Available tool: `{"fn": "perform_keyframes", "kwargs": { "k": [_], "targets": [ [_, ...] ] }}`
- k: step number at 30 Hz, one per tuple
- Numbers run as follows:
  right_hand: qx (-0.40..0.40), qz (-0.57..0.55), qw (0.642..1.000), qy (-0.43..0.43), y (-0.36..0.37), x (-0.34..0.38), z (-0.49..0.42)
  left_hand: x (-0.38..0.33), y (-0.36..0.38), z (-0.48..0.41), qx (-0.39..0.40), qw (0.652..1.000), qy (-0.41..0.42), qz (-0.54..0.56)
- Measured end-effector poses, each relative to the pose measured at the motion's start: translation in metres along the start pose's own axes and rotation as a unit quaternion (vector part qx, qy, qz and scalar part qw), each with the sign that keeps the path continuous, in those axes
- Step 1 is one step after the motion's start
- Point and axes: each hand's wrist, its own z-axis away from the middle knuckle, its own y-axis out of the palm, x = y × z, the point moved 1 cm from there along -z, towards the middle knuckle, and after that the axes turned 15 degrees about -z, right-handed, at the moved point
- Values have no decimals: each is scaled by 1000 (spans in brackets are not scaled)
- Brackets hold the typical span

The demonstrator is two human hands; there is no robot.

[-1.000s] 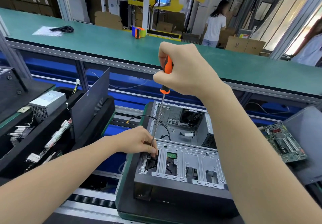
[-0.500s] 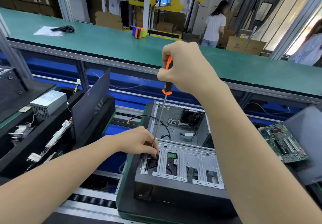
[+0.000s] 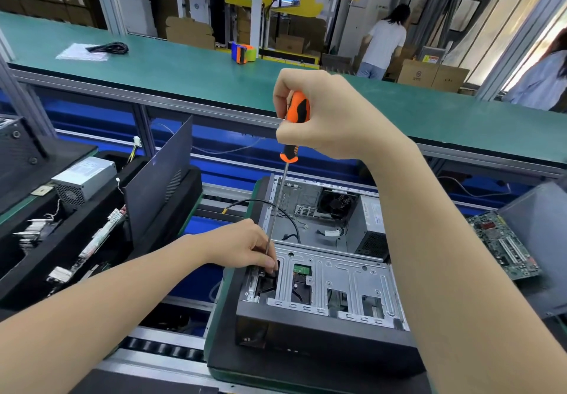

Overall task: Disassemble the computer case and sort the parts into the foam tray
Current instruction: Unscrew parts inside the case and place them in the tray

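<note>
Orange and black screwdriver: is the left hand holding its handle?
No, the right hand grips the handle; the left hand holds the shaft.

1 screwdriver (image 3: 289, 151), 1 computer case (image 3: 333, 274), 1 motherboard (image 3: 503, 248), 1 tape dispenser (image 3: 244, 53)

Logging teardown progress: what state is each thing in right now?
Computer case: open, lying on its side.
Screwdriver: upright, tip down in the case.
Right hand: grips the screwdriver handle.
Left hand: pinches the shaft near the tip.
Side panel: removed, standing on edge in the foam tray.
Power supply: removed, lying on the foam tray.
Motherboard: removed, at right.
</note>
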Motion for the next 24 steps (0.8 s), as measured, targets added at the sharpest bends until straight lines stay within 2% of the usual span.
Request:
{"fn": "perform_keyframes", "kwargs": {
  "k": [3, 6, 8, 11, 15, 24],
  "targets": [
    [-74, 52, 996, 5, 10, 0, -2, -1, 0, 0, -9, 1000, -11, -9],
    [-188, 187, 961, 76, 20, 1, -6, -2, 0, -1, -10, 1000, -17, -5],
    [-208, 200, 950, 118, 23, 2, -9, -2, 0, -2, -7, 1000, -18, -6],
    [-158, 184, 962, 127, 20, 3, -16, -1, 0, -1, -2, 1000, -13, -15],
    [-86, 138, 984, 72, 12, 5, -14, -1, 0, 1, -3, 1000, -10, -1],
    [-23, 66, 998, 0, 6, 4, -6, -1, -1, 2, -7, 1000, 2, -1]
  ]
}}
